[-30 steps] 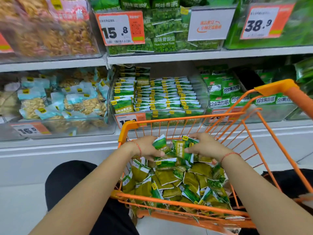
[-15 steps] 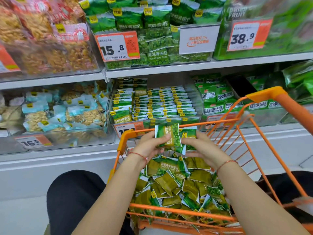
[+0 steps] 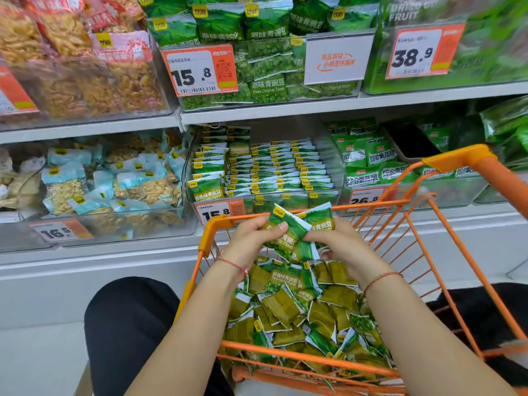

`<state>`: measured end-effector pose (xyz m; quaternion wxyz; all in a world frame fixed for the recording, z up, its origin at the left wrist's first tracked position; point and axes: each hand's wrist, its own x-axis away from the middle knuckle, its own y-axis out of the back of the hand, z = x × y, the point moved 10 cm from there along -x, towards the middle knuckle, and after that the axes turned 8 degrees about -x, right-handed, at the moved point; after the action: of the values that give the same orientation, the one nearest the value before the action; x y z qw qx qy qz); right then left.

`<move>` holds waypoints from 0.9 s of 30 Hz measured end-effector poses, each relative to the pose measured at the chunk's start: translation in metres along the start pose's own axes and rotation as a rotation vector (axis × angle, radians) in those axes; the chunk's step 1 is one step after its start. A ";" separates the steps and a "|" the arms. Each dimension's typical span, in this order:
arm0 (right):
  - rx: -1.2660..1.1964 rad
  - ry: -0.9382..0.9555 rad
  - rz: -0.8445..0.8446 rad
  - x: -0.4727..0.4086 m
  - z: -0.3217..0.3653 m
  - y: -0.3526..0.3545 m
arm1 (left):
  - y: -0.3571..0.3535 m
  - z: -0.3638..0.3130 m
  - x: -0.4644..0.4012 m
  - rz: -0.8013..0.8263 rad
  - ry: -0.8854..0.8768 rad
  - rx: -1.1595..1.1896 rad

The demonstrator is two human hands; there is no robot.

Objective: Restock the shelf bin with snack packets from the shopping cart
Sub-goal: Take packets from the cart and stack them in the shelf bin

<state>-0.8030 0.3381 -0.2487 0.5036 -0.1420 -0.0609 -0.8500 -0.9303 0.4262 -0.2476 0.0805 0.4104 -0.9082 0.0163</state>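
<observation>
Far left, lower shelf: clear plastic bin of pale blue nut packets [image 3: 94,190], count not determinable.

Centre left: left hand [image 3: 251,241], fingers curled and thumb pressed onto a small bunch of green foil pea packets [image 3: 294,235]; at least two fronts visible, more perhaps hidden.

Behind, lower shelf: clear plastic shelf bin [image 3: 337,167], already holding neat rows of matching packets; several rows, exact count unreadable.

Centre right: right hand [image 3: 343,247], fingers clenched on the same bunch from the other side.

Below: orange wire shopping cart [image 3: 314,360], one; loose packets heaped inside, dozens.

Risk: slick foil sliding from a two-sided pinch, dropping back among the heap or to the floor.

Risk: bunch snagging on the cart's front rim, just beneath, during the lift.
</observation>
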 end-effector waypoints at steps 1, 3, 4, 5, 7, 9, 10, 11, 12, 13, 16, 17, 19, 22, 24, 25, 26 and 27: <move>-0.021 -0.032 0.013 0.000 -0.003 -0.001 | -0.004 0.002 0.001 0.051 0.021 0.001; -0.099 -0.083 0.035 -0.001 -0.008 -0.004 | -0.012 0.008 0.005 0.151 0.072 0.035; -0.139 -0.101 0.034 0.001 -0.008 -0.006 | -0.015 0.010 0.007 0.180 0.081 0.029; -0.181 -0.109 0.022 0.001 -0.009 -0.007 | -0.015 0.010 0.008 0.199 0.084 0.014; -0.277 -0.133 -0.030 -0.001 -0.010 -0.004 | -0.013 0.010 0.010 0.203 0.081 0.004; -0.387 -0.141 -0.066 0.001 -0.010 -0.001 | -0.007 0.006 0.009 0.158 0.073 0.098; -0.417 -0.148 -0.089 0.001 -0.012 0.000 | -0.002 0.005 0.008 0.115 0.078 0.188; -0.411 -0.153 -0.078 0.001 -0.013 -0.001 | 0.003 0.005 0.007 0.058 0.092 0.280; -0.385 -0.153 -0.066 0.002 -0.013 -0.004 | 0.007 0.005 0.006 0.002 0.093 0.359; -0.352 -0.137 -0.050 0.003 -0.012 -0.009 | 0.009 0.007 0.005 -0.049 0.101 0.414; -0.344 -0.092 0.002 0.007 -0.010 -0.024 | 0.008 0.009 0.005 -0.119 0.088 0.438; -0.362 -0.084 0.018 0.009 -0.008 -0.029 | 0.012 0.010 0.006 -0.161 0.081 0.424; -0.428 -0.081 0.066 0.011 -0.007 -0.037 | 0.017 0.009 0.010 -0.220 0.067 0.392; -0.364 -0.063 0.123 0.014 -0.004 -0.046 | 0.021 0.010 0.011 -0.238 0.044 0.356; -0.303 -0.044 0.119 0.016 -0.004 -0.047 | 0.026 0.014 0.008 -0.266 0.022 0.280; -0.292 -0.027 0.109 0.017 -0.002 -0.046 | 0.026 0.014 0.007 -0.268 0.009 0.219; -0.293 -0.012 0.097 0.017 0.001 -0.045 | 0.025 0.012 0.007 -0.268 -0.003 0.150; -0.298 -0.002 0.078 0.018 0.002 -0.042 | 0.022 0.005 0.010 -0.270 -0.024 0.086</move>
<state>-0.8475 0.3441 -0.2400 0.5093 -0.2186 0.0711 -0.8293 -0.9539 0.4334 -0.2500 0.0537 0.5320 -0.8441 0.0393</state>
